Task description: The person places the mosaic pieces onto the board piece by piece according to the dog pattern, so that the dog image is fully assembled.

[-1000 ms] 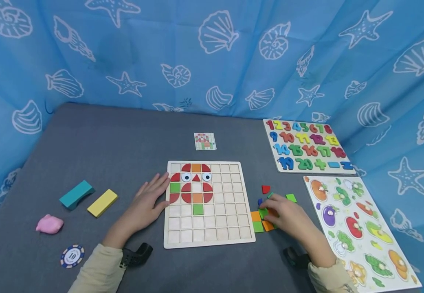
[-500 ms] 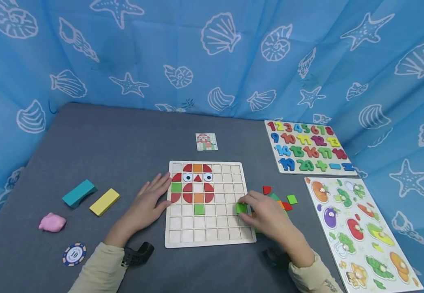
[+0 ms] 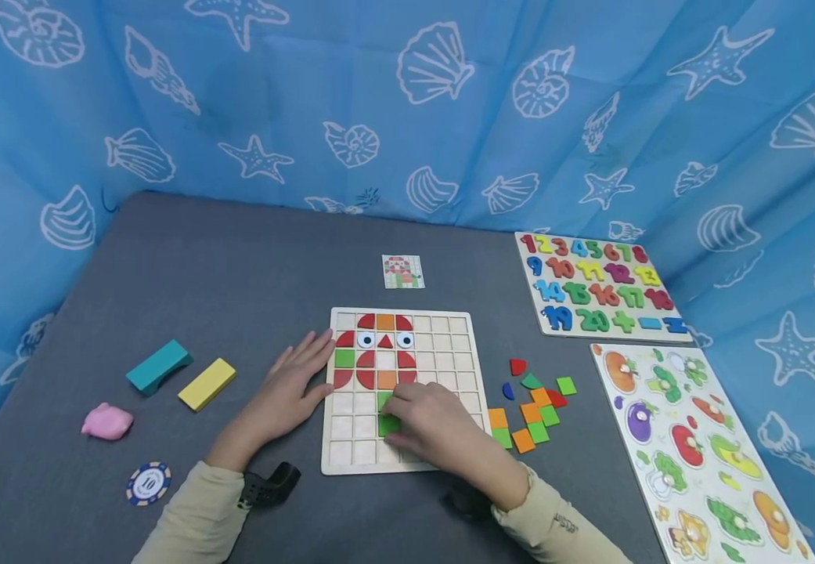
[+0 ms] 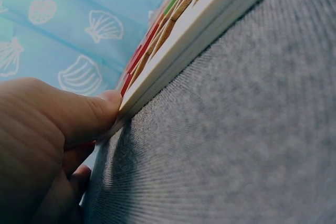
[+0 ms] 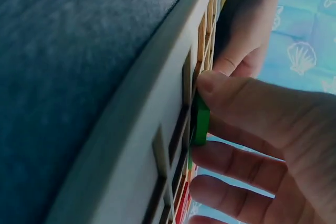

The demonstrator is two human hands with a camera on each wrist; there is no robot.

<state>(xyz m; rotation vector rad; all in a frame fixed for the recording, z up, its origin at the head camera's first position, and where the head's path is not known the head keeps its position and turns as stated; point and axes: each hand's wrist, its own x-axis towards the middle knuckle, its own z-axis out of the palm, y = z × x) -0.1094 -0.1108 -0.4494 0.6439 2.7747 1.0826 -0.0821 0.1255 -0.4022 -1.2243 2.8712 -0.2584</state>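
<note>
Green tile [image 3: 388, 425] pinched in right grip [image 3: 434, 423], just nearside of second green tile [image 3: 383, 400] on grid board [image 3: 372, 470]; left grip [image 3: 290, 393], uncurled, against left rim [image 3: 327, 427].

We see the grid board [image 3: 352, 453], partly tiled, lower centre. Left hand [image 3: 289, 392] on its left edge; right hand [image 3: 442, 429] pinches a green square [image 3: 387, 426] over its lower half. Loose tiles [image 3: 530, 413] right of it. Number board [image 3: 614, 336] upper right, vegetable board [image 3: 663, 423] lower right. Teal block [image 3: 157, 368], yellow block [image 3: 207, 385], pink pig [image 3: 107, 421], chip [image 3: 148, 483] lower left.
</note>
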